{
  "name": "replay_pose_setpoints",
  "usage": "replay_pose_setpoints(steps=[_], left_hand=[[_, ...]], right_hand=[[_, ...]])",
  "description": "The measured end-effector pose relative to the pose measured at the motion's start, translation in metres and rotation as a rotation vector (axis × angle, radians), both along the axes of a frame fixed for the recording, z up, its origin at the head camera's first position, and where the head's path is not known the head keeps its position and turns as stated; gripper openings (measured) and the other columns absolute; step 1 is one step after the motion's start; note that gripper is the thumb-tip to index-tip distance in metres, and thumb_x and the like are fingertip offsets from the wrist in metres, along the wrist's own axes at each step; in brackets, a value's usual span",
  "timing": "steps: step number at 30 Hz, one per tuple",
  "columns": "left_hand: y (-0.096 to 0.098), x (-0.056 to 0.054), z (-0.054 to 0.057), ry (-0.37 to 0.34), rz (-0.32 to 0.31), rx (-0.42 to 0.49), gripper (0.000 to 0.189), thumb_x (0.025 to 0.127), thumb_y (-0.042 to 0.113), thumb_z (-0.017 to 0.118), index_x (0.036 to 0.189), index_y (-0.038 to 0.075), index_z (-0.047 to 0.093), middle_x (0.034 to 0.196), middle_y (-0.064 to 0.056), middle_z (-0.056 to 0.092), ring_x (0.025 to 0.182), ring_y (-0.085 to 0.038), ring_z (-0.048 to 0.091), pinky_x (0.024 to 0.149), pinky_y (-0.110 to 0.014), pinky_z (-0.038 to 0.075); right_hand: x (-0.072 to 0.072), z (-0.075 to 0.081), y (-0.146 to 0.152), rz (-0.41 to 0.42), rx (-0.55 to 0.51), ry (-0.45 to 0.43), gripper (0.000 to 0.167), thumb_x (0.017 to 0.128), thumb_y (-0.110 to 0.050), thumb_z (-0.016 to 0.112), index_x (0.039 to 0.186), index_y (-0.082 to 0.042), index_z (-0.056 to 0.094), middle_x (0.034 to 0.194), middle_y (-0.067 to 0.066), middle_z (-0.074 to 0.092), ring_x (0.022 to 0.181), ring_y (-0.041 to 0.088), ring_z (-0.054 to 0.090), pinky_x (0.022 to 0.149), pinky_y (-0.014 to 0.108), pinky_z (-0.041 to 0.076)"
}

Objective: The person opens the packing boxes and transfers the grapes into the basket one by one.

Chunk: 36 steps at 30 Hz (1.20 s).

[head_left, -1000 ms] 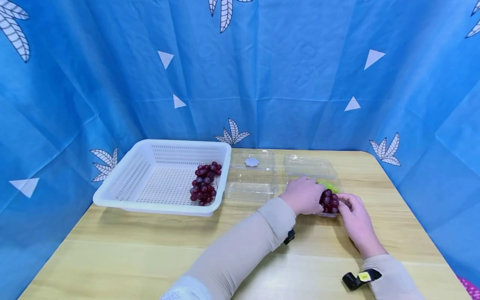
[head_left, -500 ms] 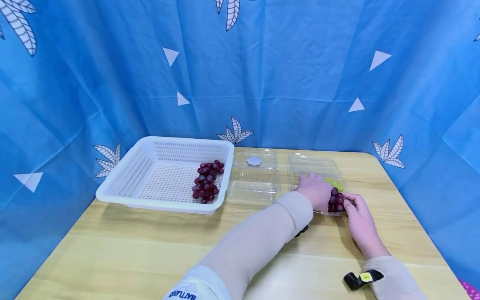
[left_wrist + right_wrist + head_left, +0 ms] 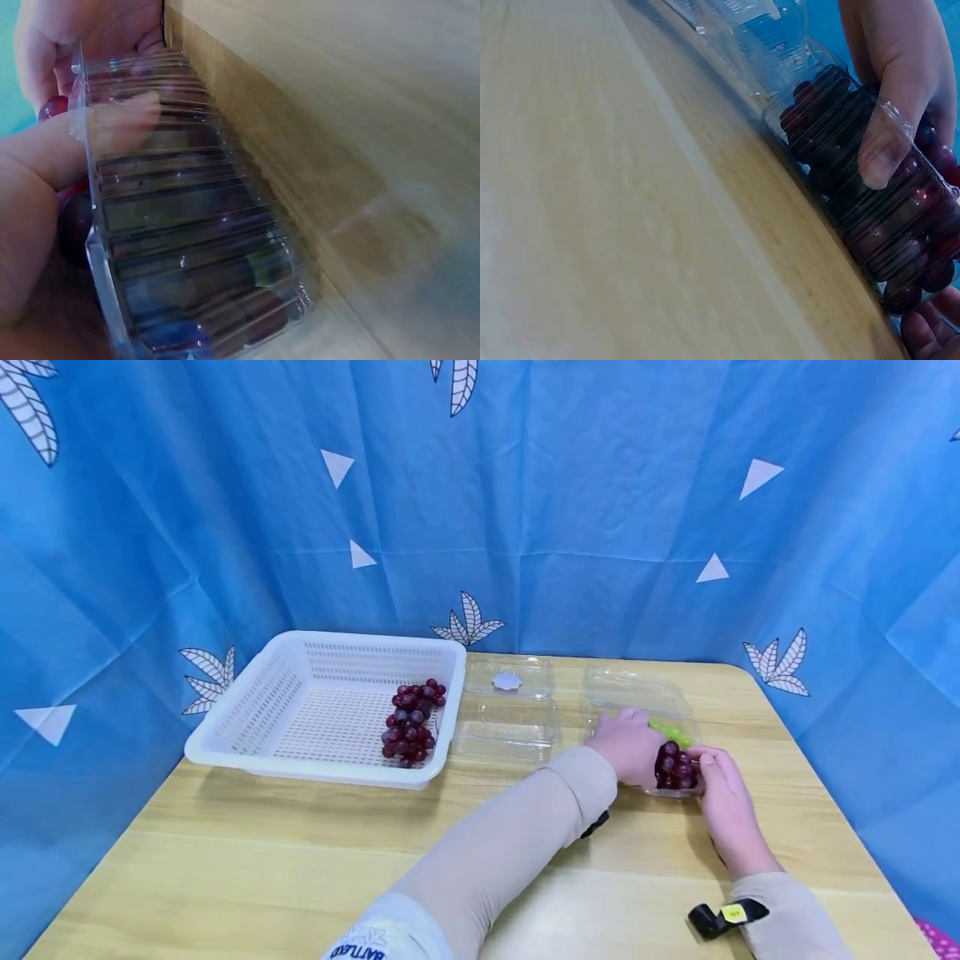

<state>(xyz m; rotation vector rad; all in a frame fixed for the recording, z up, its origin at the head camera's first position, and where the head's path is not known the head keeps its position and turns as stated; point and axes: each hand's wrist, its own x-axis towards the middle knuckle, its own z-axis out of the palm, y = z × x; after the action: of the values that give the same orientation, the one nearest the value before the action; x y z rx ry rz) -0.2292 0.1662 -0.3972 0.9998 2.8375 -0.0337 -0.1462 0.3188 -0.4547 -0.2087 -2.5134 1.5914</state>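
A bunch of dark red grapes (image 3: 675, 767) lies in an open clear plastic container (image 3: 180, 195) on the table's right half. My left hand (image 3: 627, 747) reaches into it from the left and grips the bunch; its thumb (image 3: 881, 154) shows through the ribbed wall. Around the container's right end curl the fingers of my right hand (image 3: 727, 797), with grapes right beside them. Behind the red bunch sit some green grapes (image 3: 671, 732). The left hand covers part of the fruit in the head view.
A white perforated basket (image 3: 315, 770) stands at the left, holding another bunch of red grapes (image 3: 408, 727). Between basket and hands lies a second open clear container (image 3: 502, 747) with a pale label (image 3: 507, 681) on its lid. A blue curtain (image 3: 600, 527) hangs behind the table.
The container, red grapes and both hands have shifted slightly right. More of the red bunch now shows between my hands. My left hand stays inside the container.
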Motion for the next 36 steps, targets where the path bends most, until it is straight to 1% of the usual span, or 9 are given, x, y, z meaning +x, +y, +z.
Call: replay_pose_setpoints(steps=[5, 9, 12, 15, 17, 20, 24, 28, 36], left_hand=[[0.004, 0.0, -0.004, 0.07, 0.013, -0.014, 0.045, 0.082, 0.055, 0.075, 0.124, 0.042, 0.067, 0.134, 0.012, 0.052, 0.125, -0.013, 0.039, 0.105, -0.044, 0.031], [-0.002, 0.002, -0.009, 0.059, 0.041, 0.125, 0.044, 0.078, 0.047, 0.08, 0.12, 0.042, 0.069, 0.128, 0.014, 0.053, 0.119, -0.011, 0.039, 0.1, -0.039, 0.034], [-0.009, 0.002, -0.013, 0.035, 0.052, 0.252, 0.052, 0.075, 0.044, 0.081, 0.125, 0.041, 0.069, 0.127, 0.015, 0.053, 0.117, -0.009, 0.039, 0.096, -0.032, 0.035], [-0.016, -0.002, -0.013, -0.058, 0.072, 0.458, 0.06, 0.075, 0.041, 0.082, 0.132, 0.035, 0.066, 0.13, 0.015, 0.054, 0.118, -0.008, 0.041, 0.096, -0.027, 0.036], [-0.022, -0.004, -0.012, -0.188, 0.091, 0.668, 0.06, 0.076, 0.032, 0.084, 0.133, 0.029, 0.066, 0.13, 0.012, 0.057, 0.117, -0.008, 0.047, 0.098, -0.026, 0.04], [-0.029, -0.007, -0.006, -0.395, 0.165, 0.987, 0.059, 0.078, 0.02, 0.084, 0.133, 0.025, 0.063, 0.122, 0.01, 0.063, 0.109, -0.007, 0.056, 0.093, -0.028, 0.048], [-0.036, -0.008, 0.011, -0.509, 0.266, 1.299, 0.051, 0.08, 0.016, 0.084, 0.125, 0.025, 0.061, 0.112, 0.01, 0.065, 0.101, -0.008, 0.062, 0.088, -0.032, 0.053], [-0.045, -0.01, 0.04, -0.472, 0.211, 1.446, 0.044, 0.085, 0.016, 0.082, 0.121, 0.023, 0.056, 0.113, 0.01, 0.063, 0.104, -0.007, 0.062, 0.09, -0.031, 0.051], [-0.074, -0.016, 0.104, -0.27, 0.027, 1.392, 0.045, 0.089, 0.014, 0.078, 0.125, 0.017, 0.05, 0.119, 0.006, 0.06, 0.109, -0.006, 0.058, 0.093, -0.03, 0.049]], right_hand=[[-0.001, 0.0, 0.0, 0.007, -0.005, 0.003, 0.059, 0.111, -0.042, 0.015, 0.139, 0.003, 0.042, 0.137, 0.015, 0.042, 0.11, 0.024, 0.041, 0.083, 0.024, 0.038], [0.001, 0.0, 0.002, 0.008, 0.004, -0.008, 0.065, 0.11, -0.044, 0.01, 0.145, 0.002, 0.04, 0.146, 0.018, 0.041, 0.126, 0.031, 0.04, 0.09, 0.023, 0.038], [0.003, 0.0, 0.002, -0.003, 0.002, -0.018, 0.069, 0.109, -0.045, 0.006, 0.149, 0.002, 0.036, 0.153, 0.021, 0.036, 0.138, 0.038, 0.032, 0.106, 0.03, 0.033], [0.004, 0.002, 0.002, -0.011, -0.019, -0.029, 0.071, 0.108, -0.046, 0.003, 0.152, 0.001, 0.033, 0.157, 0.024, 0.03, 0.145, 0.042, 0.024, 0.119, 0.047, 0.022], [0.004, 0.002, 0.002, -0.015, -0.025, -0.036, 0.072, 0.108, -0.048, 0.002, 0.152, 0.002, 0.032, 0.157, 0.026, 0.029, 0.145, 0.042, 0.022, 0.12, 0.052, 0.017], [0.002, 0.002, 0.002, -0.004, -0.036, -0.002, 0.072, 0.108, -0.045, 0.001, 0.149, 0.005, 0.034, 0.152, 0.027, 0.035, 0.136, 0.037, 0.034, 0.11, 0.039, 0.037], [0.0, -0.001, 0.001, 0.028, -0.052, 0.073, 0.07, 0.11, -0.04, 0.002, 0.146, 0.008, 0.038, 0.143, 0.025, 0.043, 0.118, 0.023, 0.046, 0.079, 0.018, 0.047], [0.0, -0.001, 0.0, 0.027, -0.04, 0.085, 0.07, 0.11, -0.041, 0.004, 0.146, 0.007, 0.04, 0.142, 0.024, 0.045, 0.113, 0.017, 0.049, 0.077, 0.015, 0.046], [0.0, -0.004, 0.001, 0.038, 0.02, 0.086, 0.065, 0.111, -0.036, 0.006, 0.147, 0.006, 0.039, 0.143, 0.025, 0.046, 0.114, 0.019, 0.049, 0.078, 0.014, 0.046]])
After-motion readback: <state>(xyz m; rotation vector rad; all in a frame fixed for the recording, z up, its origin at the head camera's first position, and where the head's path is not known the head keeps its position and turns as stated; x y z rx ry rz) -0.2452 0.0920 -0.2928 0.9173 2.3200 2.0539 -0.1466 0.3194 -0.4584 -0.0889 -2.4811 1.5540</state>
